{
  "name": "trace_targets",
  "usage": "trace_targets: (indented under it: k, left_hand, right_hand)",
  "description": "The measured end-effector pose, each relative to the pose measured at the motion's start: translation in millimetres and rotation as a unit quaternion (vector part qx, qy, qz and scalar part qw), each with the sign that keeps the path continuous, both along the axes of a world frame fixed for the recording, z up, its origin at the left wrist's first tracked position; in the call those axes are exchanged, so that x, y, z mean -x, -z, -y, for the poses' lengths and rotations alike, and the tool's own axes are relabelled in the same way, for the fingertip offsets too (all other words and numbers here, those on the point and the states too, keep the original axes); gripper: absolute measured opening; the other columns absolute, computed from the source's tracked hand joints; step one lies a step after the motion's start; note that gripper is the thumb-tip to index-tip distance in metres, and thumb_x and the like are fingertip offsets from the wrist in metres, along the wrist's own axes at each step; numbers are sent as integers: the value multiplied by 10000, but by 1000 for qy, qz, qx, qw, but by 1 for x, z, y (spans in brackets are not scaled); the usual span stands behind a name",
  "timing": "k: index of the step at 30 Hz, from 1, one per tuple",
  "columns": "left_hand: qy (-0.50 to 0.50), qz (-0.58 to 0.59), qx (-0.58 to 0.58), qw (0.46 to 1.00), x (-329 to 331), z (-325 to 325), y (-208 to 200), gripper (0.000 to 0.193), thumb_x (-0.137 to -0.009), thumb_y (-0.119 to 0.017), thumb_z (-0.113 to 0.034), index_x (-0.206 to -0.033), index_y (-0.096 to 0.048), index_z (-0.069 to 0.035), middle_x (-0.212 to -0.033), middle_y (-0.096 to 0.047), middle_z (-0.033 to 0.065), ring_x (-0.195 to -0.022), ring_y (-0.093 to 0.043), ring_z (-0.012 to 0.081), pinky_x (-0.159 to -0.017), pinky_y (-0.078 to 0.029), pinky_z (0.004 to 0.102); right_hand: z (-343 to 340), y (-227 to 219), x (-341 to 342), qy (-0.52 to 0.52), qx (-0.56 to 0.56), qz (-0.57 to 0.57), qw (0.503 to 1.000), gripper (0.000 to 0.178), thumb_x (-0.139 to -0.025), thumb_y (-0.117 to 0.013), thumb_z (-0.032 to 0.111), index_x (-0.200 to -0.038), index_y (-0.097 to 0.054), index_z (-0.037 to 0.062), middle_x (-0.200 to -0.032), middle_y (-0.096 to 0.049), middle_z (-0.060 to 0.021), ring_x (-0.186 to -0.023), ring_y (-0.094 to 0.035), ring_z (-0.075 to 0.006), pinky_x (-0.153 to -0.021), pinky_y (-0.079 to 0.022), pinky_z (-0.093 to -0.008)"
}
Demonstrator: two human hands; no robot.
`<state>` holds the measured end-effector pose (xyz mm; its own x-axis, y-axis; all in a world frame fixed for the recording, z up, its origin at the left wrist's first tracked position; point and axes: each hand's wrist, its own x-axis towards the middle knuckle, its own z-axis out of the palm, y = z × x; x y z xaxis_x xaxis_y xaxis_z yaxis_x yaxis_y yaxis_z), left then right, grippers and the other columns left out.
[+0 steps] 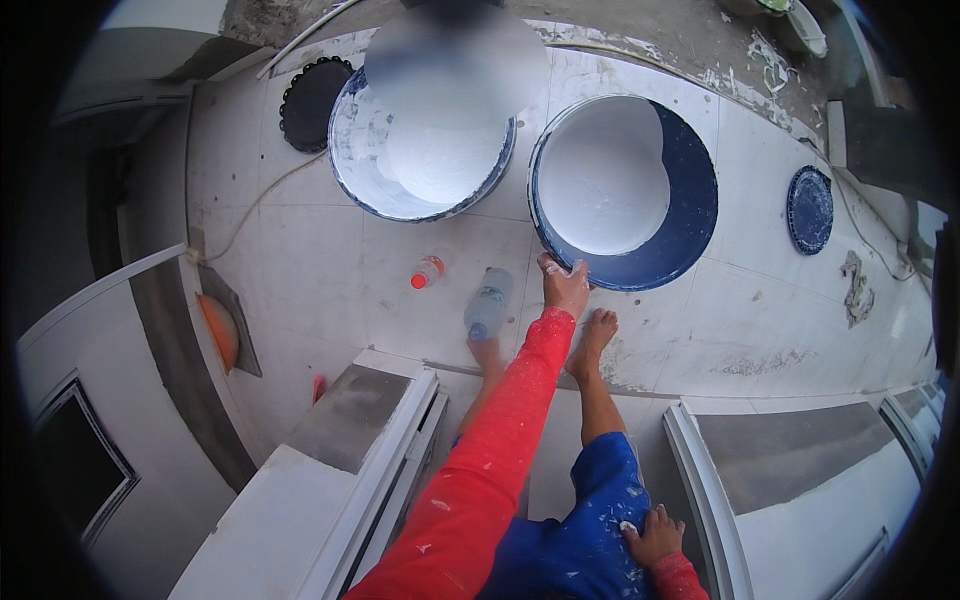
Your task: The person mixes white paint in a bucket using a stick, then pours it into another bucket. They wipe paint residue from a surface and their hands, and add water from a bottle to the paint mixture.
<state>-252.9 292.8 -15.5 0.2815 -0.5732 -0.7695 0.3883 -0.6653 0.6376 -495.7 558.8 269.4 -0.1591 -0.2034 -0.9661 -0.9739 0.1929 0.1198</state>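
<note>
A large dark blue bucket (690, 190) stands on the floor ahead, with smooth white paste (610, 175) inside. My left hand (566, 288), in a red sleeve, grips the bucket's near rim; white smears mark the fingers. My right hand (655, 537) rests on my paint-spotted blue shorts (605, 490) with its fingers apart, holding nothing. To the left of that bucket is a second big bucket (350, 165), its inner wall streaked white and more white paste (440, 165) in it. A blurred patch hides its far part.
Near my feet are a cloudy plastic bottle (490, 298) and a small red-capped bottle (428, 271). Round lids lie at far left (313, 105) and right (810, 210). A crumpled rag (857, 290), an orange curved object (218, 333) and a thin hose (260, 200) lie around. Low walls (800, 450) flank me.
</note>
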Motion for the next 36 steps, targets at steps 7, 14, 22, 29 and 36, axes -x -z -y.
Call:
trace_targets:
  k: [7,14,22,29,36]
  left_hand:
    - [109,42,8,993,-97,30,-23,502,-858,-612,-130,-1210,-304,51,-1062,-566,220,-889,-621,234,-667,-567,354]
    - [334,73,0,940,-168,18,-26,636,-885,-638,-432,-1285,-442,23,-1040,-600,142,-963,-582,184,-785,-484,303]
    - [228,200,-70,950,-250,-191,-5,427,-923,-625,-281,-1253,-498,-43,-1059,-591,94,-973,-573,170,-842,-456,300]
    - [350,293,-88,885,-203,-212,-44,644,-848,-680,-305,-1382,-390,-90,-1185,-548,164,-1052,-572,297,-896,-461,404]
    - [515,434,56,738,-170,-148,-49,599,-825,-670,-253,-1365,-439,-134,-1077,-524,144,-954,-572,304,-850,-453,413]
  right_hand:
    - [-12,-3,-49,-67,-35,-10,997,747,-850,-479,612,-1231,-558,-26,-1433,-365,-259,-1321,-365,-391,-1088,-143,-628]
    - [-14,22,-84,-184,1,36,982,595,-872,-502,552,-1046,-704,20,-1414,-426,-178,-1359,-295,-359,-1121,-99,-604]
    - [1,27,-118,-225,20,110,968,448,-902,-505,446,-941,-745,70,-1379,-453,-169,-1356,-285,-373,-1119,-105,-615]
    - [-18,49,-128,-294,110,153,937,299,-850,-580,336,-892,-751,94,-1350,-484,-145,-1343,-319,-348,-1104,-164,-623]
    - [46,54,-151,-26,160,234,959,448,-811,-639,246,-1228,-587,89,-1349,-468,-185,-1295,-395,-356,-1094,-278,-508]
